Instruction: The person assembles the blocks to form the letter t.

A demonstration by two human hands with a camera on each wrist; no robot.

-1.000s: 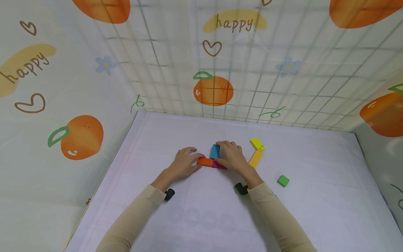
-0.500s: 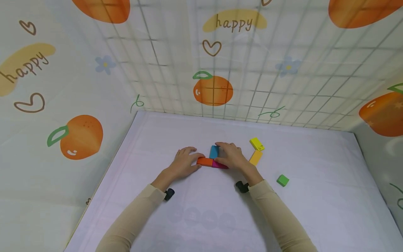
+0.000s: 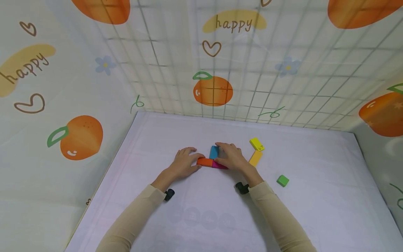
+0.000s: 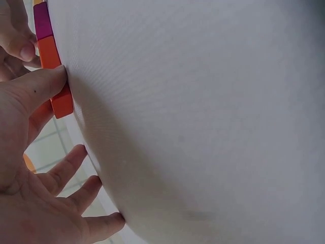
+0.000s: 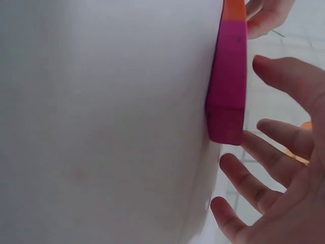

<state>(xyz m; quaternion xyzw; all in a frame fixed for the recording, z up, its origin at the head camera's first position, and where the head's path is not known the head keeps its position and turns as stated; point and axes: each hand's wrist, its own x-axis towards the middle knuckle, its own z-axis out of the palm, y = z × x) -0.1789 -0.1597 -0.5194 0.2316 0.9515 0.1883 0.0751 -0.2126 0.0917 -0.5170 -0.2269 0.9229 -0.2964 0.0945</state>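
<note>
My left hand (image 3: 184, 163) pinches the left end of an orange block (image 3: 205, 162) lying on the table, thumb on its near side in the left wrist view. A magenta block (image 5: 228, 76) continues the row, end to end with the orange one. Behind that row lies a blue block (image 3: 214, 152), its near end close to the joint. The thumb and index finger of my right hand (image 3: 232, 156) hold the blue block at its near and far ends, while the other fingers spread to the right. The right wrist view does not show the blue block.
A bright yellow block (image 3: 256, 144) and an amber block (image 3: 255, 158) lie end to end right of my right hand. Nearer and further right sits a small green block (image 3: 283, 180). Fabric-covered walls with printed oranges (image 3: 213, 91) border the white table (image 3: 321, 196).
My right hand has shifted the blue block slightly left and toward me, then stayed still over the last half second. My left hand has kept its place on the orange block.
</note>
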